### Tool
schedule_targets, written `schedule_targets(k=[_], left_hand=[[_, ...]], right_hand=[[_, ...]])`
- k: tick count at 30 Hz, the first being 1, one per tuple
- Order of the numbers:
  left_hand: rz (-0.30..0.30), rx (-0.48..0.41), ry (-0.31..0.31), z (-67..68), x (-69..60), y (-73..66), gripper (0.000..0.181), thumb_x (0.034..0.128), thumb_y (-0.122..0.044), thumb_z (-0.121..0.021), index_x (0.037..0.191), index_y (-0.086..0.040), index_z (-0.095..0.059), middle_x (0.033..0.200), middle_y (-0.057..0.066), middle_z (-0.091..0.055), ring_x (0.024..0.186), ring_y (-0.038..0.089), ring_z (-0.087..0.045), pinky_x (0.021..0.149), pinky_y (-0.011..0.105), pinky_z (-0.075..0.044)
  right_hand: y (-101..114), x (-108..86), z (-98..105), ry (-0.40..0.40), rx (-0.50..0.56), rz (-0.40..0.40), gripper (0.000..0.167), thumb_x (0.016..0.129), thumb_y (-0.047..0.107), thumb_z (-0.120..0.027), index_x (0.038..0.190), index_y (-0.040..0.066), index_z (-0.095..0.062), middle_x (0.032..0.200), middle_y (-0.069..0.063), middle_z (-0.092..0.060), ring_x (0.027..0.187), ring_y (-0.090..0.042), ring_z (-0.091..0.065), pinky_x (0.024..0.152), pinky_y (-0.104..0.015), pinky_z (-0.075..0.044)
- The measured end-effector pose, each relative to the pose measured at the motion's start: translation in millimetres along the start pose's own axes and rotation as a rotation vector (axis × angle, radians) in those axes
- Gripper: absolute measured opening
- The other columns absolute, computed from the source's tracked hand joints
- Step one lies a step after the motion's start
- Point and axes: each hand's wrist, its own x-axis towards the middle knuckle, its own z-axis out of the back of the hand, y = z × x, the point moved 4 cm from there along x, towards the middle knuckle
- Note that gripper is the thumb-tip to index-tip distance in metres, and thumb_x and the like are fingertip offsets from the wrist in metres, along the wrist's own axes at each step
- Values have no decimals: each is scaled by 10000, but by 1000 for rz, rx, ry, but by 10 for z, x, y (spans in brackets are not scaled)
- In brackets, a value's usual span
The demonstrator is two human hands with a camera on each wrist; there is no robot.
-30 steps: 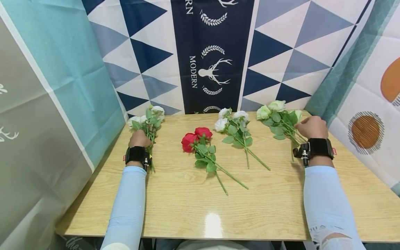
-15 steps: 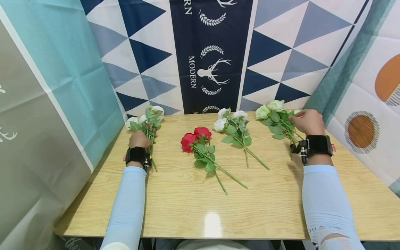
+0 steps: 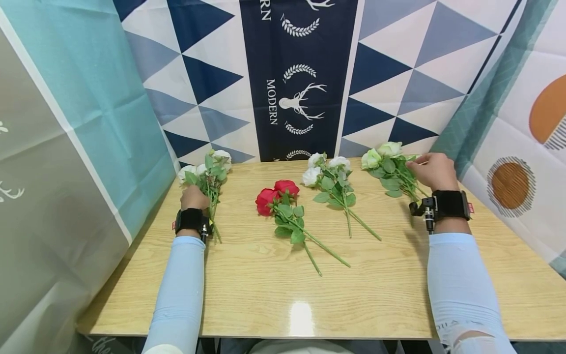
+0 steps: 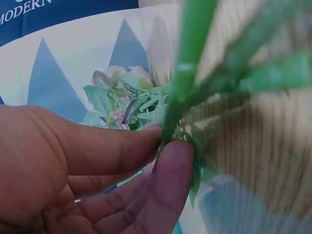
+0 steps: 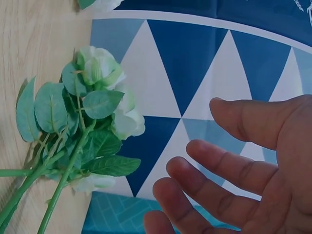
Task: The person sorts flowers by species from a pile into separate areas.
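At the far left of the table, my left hand (image 3: 194, 197) pinches the stems of a bunch of white artificial flowers (image 3: 222, 158). The left wrist view shows the green stems (image 4: 192, 48) between thumb and finger, with the leaves and pale blooms beyond. My right hand (image 3: 435, 172) hovers beside a bunch of pale green roses (image 3: 390, 149) at the back right. In the right wrist view its fingers are spread and hold nothing, apart from the rose bunch (image 5: 97, 105). Those roses lie on the table, stems toward me.
Between the hands lie a bunch of red roses (image 3: 268, 200) and another white bunch (image 3: 339, 163), both with stems pointing toward the front right. Patterned cloth (image 3: 300, 59) hangs behind the wooden table (image 3: 265, 300) and along both sides.
My right hand has let go of the pale green roses' stems, risen slightly and opened its fingers. The left hand keeps its pinch and has shifted very slightly left.
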Motion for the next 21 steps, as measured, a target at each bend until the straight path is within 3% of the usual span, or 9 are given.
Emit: schedule_targets(k=[3, 8, 13, 21], left_hand=[[-1, 5, -7, 14, -3, -3, 171, 915, -46, -533, 872, 73, -647, 783, 216, -590, 698, 352, -560, 623, 420, -471], [10, -1, -42, 71, -17, -28, 212, 880, -20, -546, 669, -34, -540, 629, 110, -489, 626, 299, -515, 582, 392, -434], [16, -68, -141, 171, -42, -66, 299, 870, 7, -570, 608, -91, -467, 567, 58, -425, 572, 268, -463, 547, 387, -399], [-50, -119, -277, 361, -166, -219, 410, 891, 75, -498, 584, -133, -323, 573, -4, -205, 533, 198, -268, 541, 376, -297]], right_hand=[[19, 10, -7, 1, -9, 9, 650, 1036, 510, -507, 1252, -88, -640, 1261, -368, -579, 1050, -519, -565, 774, -582, -475], [76, 8, 10, 1, -5, 31, 674, 1037, 530, -489, 1277, -84, -633, 1257, -371, -577, 1083, -530, -546, 805, -605, -467], [190, -34, 53, 11, 37, 73, 699, 1029, 557, -484, 1304, -72, -617, 1251, -372, -581, 1069, -509, -563, 798, -589, -469], [425, -104, 93, 20, 55, 135, 690, 1031, 569, -489, 1317, -46, -612, 1278, -363, -582, 1100, -506, -565, 811, -586, -468]])
